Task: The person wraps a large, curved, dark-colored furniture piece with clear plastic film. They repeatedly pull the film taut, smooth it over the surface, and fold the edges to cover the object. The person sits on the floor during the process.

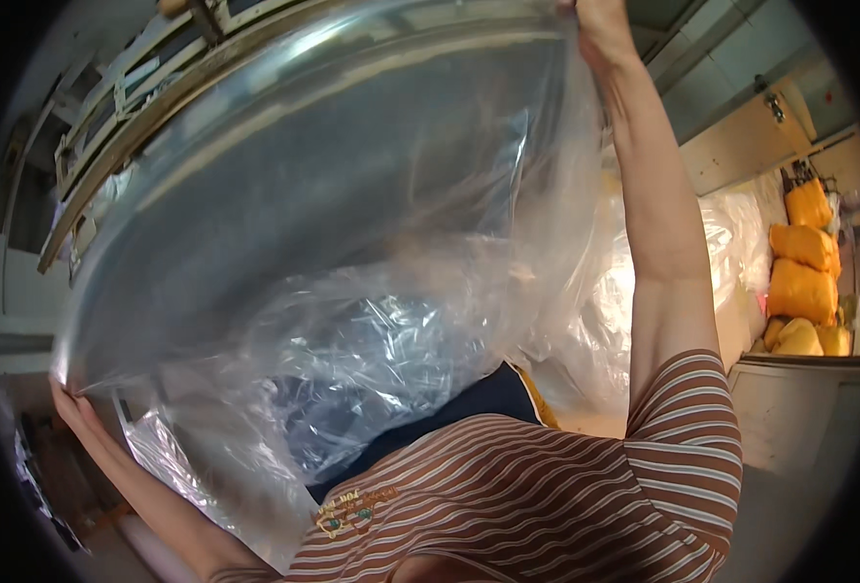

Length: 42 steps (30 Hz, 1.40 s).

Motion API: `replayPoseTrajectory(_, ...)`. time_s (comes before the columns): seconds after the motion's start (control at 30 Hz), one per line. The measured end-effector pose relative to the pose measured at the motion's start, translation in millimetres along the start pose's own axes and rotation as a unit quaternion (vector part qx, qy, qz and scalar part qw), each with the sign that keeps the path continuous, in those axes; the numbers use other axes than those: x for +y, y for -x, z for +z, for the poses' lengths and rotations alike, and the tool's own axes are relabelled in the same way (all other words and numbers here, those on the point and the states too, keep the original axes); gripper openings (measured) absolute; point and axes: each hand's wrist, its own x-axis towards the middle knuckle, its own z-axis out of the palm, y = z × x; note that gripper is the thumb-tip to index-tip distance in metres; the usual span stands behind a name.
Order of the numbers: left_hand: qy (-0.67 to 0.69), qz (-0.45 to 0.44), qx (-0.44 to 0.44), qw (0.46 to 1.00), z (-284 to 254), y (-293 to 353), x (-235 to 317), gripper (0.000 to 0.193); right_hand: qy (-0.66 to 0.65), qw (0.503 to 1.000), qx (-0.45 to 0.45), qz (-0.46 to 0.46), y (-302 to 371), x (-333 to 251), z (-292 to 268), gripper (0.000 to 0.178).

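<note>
- Left hand [72,403], at the left: fingers drawn together on the edge of the sheet, holding it; judged to serve as the left anchor that pulls the film wide.
- Frame with a wooden rail [124,160], far left: stands beyond the sheet, partly seen through it; no label legible.
- Clear plastic sheet [304,223], centre, spanning from one hand to the other: one large, see-through piece, taut and smooth along the far side, crumpled on the near side. Held by well-separated edge points, presumably so that it hangs spread rather than folding on itself. Whether it is a single layer or a bag cannot be told. No print made out on it.
- Striped shirt [508,476], near centre: brown with pale stripes; small stitched lettering and a motif on the chest, the only writing noticed.
- Right hand [605,39], far right of the sheet: raised high, closed on its edge, fingertips cut off by the view; apparently lifting that side.
- Clear plastic heap [736,228], right: loose and crinkled, unmarked as far as visible.
- Orange bundles [804,287], far right: stacked, seemingly to save room; no readable label.
</note>
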Motion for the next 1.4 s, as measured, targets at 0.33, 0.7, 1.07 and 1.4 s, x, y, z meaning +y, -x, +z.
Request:
replayPoseTrajectory(0.33,-0.319,0.168,0.066,0.931,128.6,-74.1,-133.7,0.036,0.292,0.952,0.077,0.041,20.8,136.7,-8.8,0.017)
replayPoseTrajectory(0.7,-0.28,0.171,0.01,0.945,151.2,-141.3,-127.7,0.031,0.461,0.885,0.061,0.013,-5.7,150.6,9.7,0.026)
replayPoseTrajectory(1.07,-0.11,0.064,0.066,0.99,147.8,-129.2,-131.5,0.037,0.447,0.88,0.161,0.007,-14.0,162.8,-12.1,0.033)
replayPoseTrajectory(1.4,-0.287,0.134,-0.026,0.948,146.5,-121.3,-118.3,0.043,0.589,0.808,0.014,-0.007,-32.7,164.9,-28.8,0.05)
